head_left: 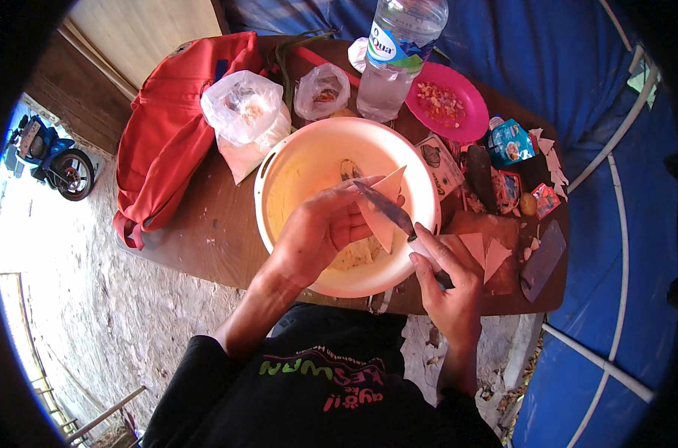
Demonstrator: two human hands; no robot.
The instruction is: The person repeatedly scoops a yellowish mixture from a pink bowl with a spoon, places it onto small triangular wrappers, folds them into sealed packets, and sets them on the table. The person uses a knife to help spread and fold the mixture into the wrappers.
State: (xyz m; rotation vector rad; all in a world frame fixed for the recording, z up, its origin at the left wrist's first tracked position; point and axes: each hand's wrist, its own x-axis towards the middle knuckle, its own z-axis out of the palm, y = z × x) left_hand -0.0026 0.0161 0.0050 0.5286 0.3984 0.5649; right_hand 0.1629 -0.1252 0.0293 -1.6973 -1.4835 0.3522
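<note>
My left hand (320, 224), palm turned up, holds a pale triangular piece of tofu (381, 227) over a white basin (285, 175). My right hand (452, 290) is closed round the handle of a knife (389, 209). The knife's dark blade lies across the triangle, with its tip close to my left fingers. Whether the edge has gone into the tofu I cannot tell. Inside the basin, partly hidden under my hands, are some yellowish pieces (352, 255). More pale triangles (496, 258) rest on a reddish-brown board (507, 230) beside my right hand.
Behind the basin stand two plastic bags (243, 104), a large water bottle (384, 93) and a pink plate (469, 112) of chopped bits. A red bag (176, 131) lies at left. Packets (512, 142) and a flat grey blade-like piece (543, 261) crowd the right side.
</note>
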